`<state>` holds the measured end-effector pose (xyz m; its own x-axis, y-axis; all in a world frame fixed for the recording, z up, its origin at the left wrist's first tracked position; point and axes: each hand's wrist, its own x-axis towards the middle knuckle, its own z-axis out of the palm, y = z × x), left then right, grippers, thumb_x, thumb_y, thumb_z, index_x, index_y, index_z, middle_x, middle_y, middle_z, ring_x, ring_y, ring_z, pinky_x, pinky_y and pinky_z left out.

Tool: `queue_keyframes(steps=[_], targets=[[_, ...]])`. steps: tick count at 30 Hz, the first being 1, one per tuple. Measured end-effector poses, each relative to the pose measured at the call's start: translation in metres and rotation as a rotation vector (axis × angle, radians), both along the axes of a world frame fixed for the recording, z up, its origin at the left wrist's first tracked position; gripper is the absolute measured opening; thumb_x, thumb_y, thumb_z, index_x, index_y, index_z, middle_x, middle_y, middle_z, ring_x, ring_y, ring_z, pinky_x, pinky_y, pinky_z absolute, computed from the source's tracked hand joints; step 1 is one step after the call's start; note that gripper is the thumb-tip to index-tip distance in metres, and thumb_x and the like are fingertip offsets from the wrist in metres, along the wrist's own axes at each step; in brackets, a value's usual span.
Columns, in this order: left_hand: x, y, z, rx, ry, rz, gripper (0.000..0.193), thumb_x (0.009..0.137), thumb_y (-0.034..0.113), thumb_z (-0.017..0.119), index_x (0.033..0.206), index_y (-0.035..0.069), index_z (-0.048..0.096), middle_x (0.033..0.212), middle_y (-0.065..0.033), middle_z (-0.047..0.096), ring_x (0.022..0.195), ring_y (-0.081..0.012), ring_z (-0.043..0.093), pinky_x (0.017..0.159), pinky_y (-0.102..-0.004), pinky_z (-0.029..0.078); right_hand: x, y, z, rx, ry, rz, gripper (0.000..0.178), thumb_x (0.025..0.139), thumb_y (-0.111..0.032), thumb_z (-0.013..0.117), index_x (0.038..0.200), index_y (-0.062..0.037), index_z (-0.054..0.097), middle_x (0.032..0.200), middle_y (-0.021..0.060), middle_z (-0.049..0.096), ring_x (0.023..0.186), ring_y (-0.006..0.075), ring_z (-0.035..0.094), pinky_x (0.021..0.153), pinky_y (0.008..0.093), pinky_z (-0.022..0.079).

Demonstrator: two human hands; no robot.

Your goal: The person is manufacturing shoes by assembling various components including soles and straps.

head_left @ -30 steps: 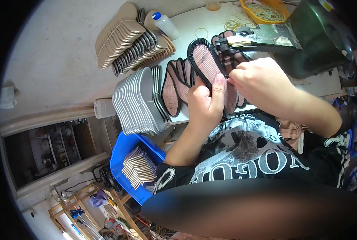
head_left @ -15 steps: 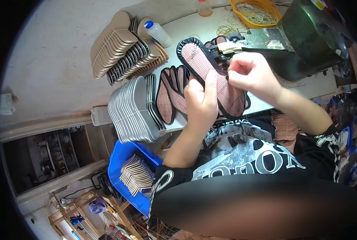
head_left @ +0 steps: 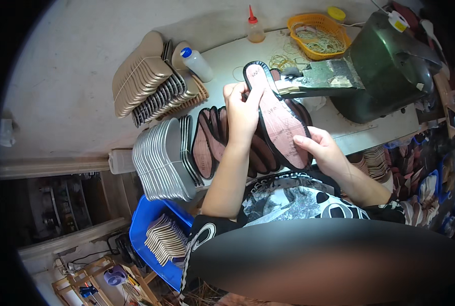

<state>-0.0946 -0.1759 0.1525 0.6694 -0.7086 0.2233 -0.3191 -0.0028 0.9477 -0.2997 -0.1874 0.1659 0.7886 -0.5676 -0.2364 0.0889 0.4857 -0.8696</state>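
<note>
Pink insole with black edging [head_left: 278, 120] is held flat above the workbench [head_left: 222, 66], toe end pointing away from the person, just beside the metal plate [head_left: 319, 76] of the dark green machine [head_left: 390, 66]. Left hand [head_left: 243, 109] grips the toe half, fingers curled over the left edge, thumb side on top. Right hand [head_left: 322, 148] pinches the heel end, fingers closed on its edge (fingertips partly hidden under the insole).

Under and left of it: a fanned row of similar pink insoles [head_left: 212, 143] lying on the bench. Further left, a stack of grey soles [head_left: 161, 158] on edge, then beige and dark ones [head_left: 146, 81] at the back. Squeeze bottle with blue cap [head_left: 197, 62] beside those. Small glue bottle with red tip [head_left: 254, 29] and orange basket of rubber bands [head_left: 317, 33] at the rear. Blue bin of beige insoles [head_left: 158, 239] below the bench edge.
</note>
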Motion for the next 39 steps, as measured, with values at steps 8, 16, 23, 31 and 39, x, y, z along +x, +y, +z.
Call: queue_keyframes(steps=[8, 16, 23, 31, 39], targets=[[0.016, -0.06, -0.019, 0.046, -0.276, 0.04, 0.039, 0.068, 0.036, 0.077, 0.068, 0.005, 0.055, 0.096, -0.0103, 0.054, 0.1, -0.0298, 0.049, 0.084, -0.0457, 0.04, 0.004, -0.034, -0.011, -0.016, -0.06, -0.146, 0.021, 0.091, -0.017, 0.062, 0.099, 0.0024, 0.064, 0.091, 0.005, 0.068, 0.079, 0.008, 0.061, 0.072, 0.0236, 0.048], [0.089, -0.032, 0.003, 0.192, -0.149, -0.25, 0.039, 0.09, 0.036, 0.057, 0.083, 0.0, 0.069, 0.107, -0.0246, 0.061, 0.099, -0.0345, 0.056, 0.091, -0.0416, 0.043, 0.05, -0.019, 0.021, -0.346, -0.036, 0.019, 0.022, 0.092, -0.017, 0.059, 0.105, 0.0014, 0.063, 0.095, 0.0006, 0.064, 0.085, 0.0052, 0.056, 0.078, 0.0228, 0.046], [0.089, 0.123, -0.063, 0.556, -0.165, 0.162, 0.04, 0.093, 0.017, 0.046, 0.128, -0.003, 0.049, 0.131, -0.0241, 0.048, 0.121, -0.0368, 0.048, 0.103, -0.0421, 0.036, 0.078, 0.037, -0.03, -0.943, 0.373, 0.103, 0.035, 0.084, -0.03, 0.066, 0.083, 0.004, 0.063, 0.13, 0.0189, 0.049, 0.127, 0.033, 0.038, 0.103, 0.0456, 0.025], [0.039, 0.132, -0.096, 0.735, -0.309, 0.295, 0.041, 0.091, 0.023, 0.051, 0.125, 0.0, 0.048, 0.138, -0.0224, 0.04, 0.128, -0.0386, 0.036, 0.101, -0.0583, 0.032, 0.077, 0.031, -0.046, -1.232, 0.636, 0.184, 0.082, 0.076, -0.042, 0.071, 0.136, 0.0025, 0.037, 0.146, 0.0277, 0.029, 0.135, 0.0393, 0.03, 0.108, 0.0526, 0.023], [0.033, 0.131, -0.103, 0.69, -0.442, 0.3, 0.043, 0.091, 0.034, 0.054, 0.123, 0.005, 0.054, 0.125, -0.0223, 0.047, 0.113, -0.0452, 0.045, 0.096, -0.0522, 0.038, 0.085, -0.008, -0.045, -0.86, 0.769, 0.238, 0.098, 0.073, -0.051, 0.073, 0.137, 0.0121, 0.035, 0.132, 0.0311, 0.047, 0.124, 0.0359, 0.048, 0.104, 0.04, 0.038]])
